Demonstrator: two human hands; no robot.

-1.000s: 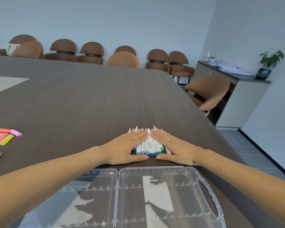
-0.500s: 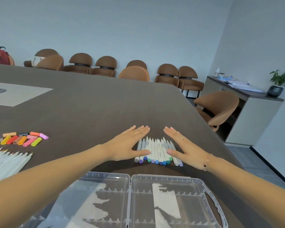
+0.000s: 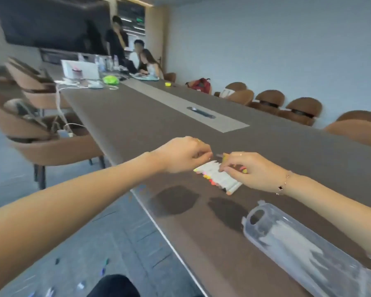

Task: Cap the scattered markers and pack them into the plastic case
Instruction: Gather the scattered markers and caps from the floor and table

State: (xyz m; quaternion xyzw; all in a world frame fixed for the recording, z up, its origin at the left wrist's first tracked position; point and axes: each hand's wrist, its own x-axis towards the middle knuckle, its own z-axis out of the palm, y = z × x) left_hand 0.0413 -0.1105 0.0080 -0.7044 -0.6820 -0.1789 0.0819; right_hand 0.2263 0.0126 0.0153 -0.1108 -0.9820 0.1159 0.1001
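A row of white markers [image 3: 217,175] with orange, yellow and pink ends lies on the dark table [image 3: 159,125], close to its left edge. Both hands hover over the far end of that row. My left hand [image 3: 185,155] has its fingers curled together just left of the markers. My right hand [image 3: 246,171] is curled with its fingertips down on the row, and small orange and pink caps [image 3: 243,169] peek out beside it. Motion blur hides whether either hand holds anything. The clear plastic case [image 3: 298,245] lies open at lower right.
The table's left edge [image 3: 159,230] runs diagonally, with grey floor beyond it. Brown chairs [image 3: 41,133] stand along the left side and the right wall. At the far end are several people, a laptop [image 3: 81,69] and clutter.
The view swung left, away from the blue and green markers. Both hands left that group and now sit curled over the warm-coloured group.
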